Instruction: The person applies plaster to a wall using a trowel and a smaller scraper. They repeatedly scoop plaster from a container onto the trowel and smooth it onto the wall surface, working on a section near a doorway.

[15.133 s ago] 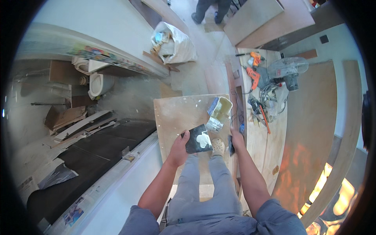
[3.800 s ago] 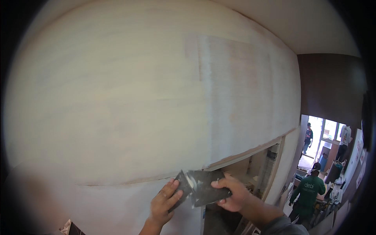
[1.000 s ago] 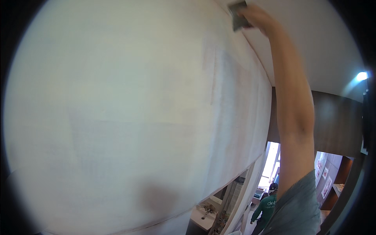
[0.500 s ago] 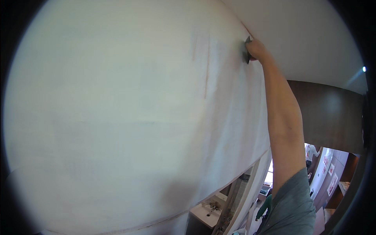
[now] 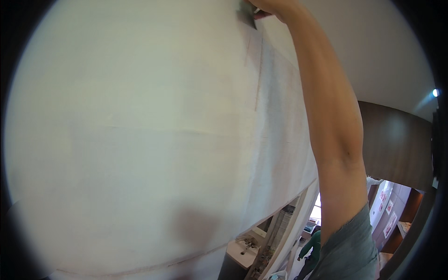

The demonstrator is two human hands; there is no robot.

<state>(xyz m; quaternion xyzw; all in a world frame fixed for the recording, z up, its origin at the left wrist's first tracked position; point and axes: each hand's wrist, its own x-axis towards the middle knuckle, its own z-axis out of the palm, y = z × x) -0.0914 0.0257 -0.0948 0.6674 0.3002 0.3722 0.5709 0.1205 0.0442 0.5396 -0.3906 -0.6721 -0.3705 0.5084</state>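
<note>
High at the top edge, my right hand (image 5: 274,7) is closed around a dark, flat-bladed putty knife (image 5: 248,17). The blade lies against the upper part of a white, plastered wall (image 5: 154,102). Part of the hand is cut off by the top of the picture, and the tool is slightly blurred. Thin brownish streaks run down the wall below the blade. My right arm is stretched upward from a grey sleeve (image 5: 350,247). My left hand is out of view.
The ceiling (image 5: 364,51) meets the wall at the upper right. A dark wood panel (image 5: 396,140) hangs beyond my arm. Below the wall's lower edge are a white sink (image 5: 243,255) and a doorway. Farther back stands a person in green (image 5: 311,249).
My right hand has moved left and up with the putty knife, from near the ceiling corner to the top edge of the view. The view has shifted slightly.
</note>
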